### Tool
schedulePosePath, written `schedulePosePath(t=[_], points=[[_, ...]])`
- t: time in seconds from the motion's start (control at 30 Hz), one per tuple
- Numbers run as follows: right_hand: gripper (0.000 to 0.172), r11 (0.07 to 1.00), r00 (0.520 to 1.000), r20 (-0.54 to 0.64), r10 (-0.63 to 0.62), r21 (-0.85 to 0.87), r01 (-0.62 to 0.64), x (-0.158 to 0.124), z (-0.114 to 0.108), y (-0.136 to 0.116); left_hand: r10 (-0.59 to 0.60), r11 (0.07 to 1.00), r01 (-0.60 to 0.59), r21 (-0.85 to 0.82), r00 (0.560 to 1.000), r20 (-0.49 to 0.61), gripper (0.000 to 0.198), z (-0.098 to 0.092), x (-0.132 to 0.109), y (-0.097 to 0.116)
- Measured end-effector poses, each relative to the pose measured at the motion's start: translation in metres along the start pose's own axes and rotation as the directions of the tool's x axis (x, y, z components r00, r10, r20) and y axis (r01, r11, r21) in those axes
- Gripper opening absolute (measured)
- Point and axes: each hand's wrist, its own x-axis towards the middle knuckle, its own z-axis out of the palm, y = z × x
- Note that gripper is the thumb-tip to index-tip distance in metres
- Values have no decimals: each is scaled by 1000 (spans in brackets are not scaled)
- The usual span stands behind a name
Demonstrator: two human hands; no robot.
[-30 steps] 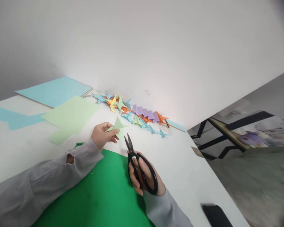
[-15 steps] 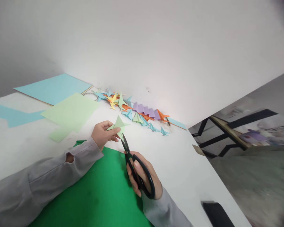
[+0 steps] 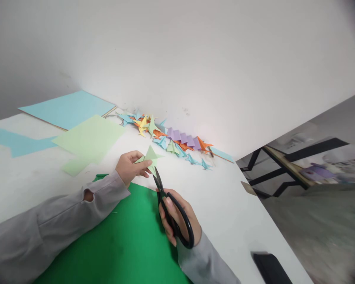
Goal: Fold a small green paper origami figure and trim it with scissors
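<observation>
A pale green folded paper piece (image 3: 151,154) with pointed tips is pinched in my left hand (image 3: 131,167), thumb on top and fingers underneath. My right hand (image 3: 182,215) grips black-handled scissors (image 3: 177,225) through their loops. The dark blades point up and away from me, slightly parted, and reach the lower tip of the green paper. Whether the paper lies between the blades cannot be made out. Both hands are above the near part of the white table (image 3: 225,205), over the edge of the green cloth (image 3: 118,240).
Folded paper figures in several colours, with a purple pleated strip (image 3: 183,138), lie along the wall. Light blue sheets (image 3: 68,108) and a light green sheet (image 3: 90,136) are at the left. A black flat object (image 3: 270,268) rests near the right table edge. Beyond stands a black-framed shelf (image 3: 284,165).
The scissor blades sit slightly closer together at the paper's lower tip. Both hands keep their holds, and the whole view has shifted very slightly.
</observation>
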Motion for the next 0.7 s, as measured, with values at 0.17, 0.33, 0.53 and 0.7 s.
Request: schedulePosePath(t=[0.17,0.33,0.53,0.7], points=[[34,1000,1000,-14,10,-2,-10,-1,1,-1,4,1000,-4,11,1000,30,33,-1,1,-2],[37,1000,999,-22,24,4,-24,-1,1,0,10,1000,-10,10,1000,23,33,-2,1,-3],[40,1000,999,-29,18,-10,-19,-2,2,-1,11,1000,-11,12,1000,15,33,-2,1,-3],[42,1000,1000,-10,23,-3,-24,-3,3,-5,14,1000,-15,22,1000,8,30,-2,1,-3]])
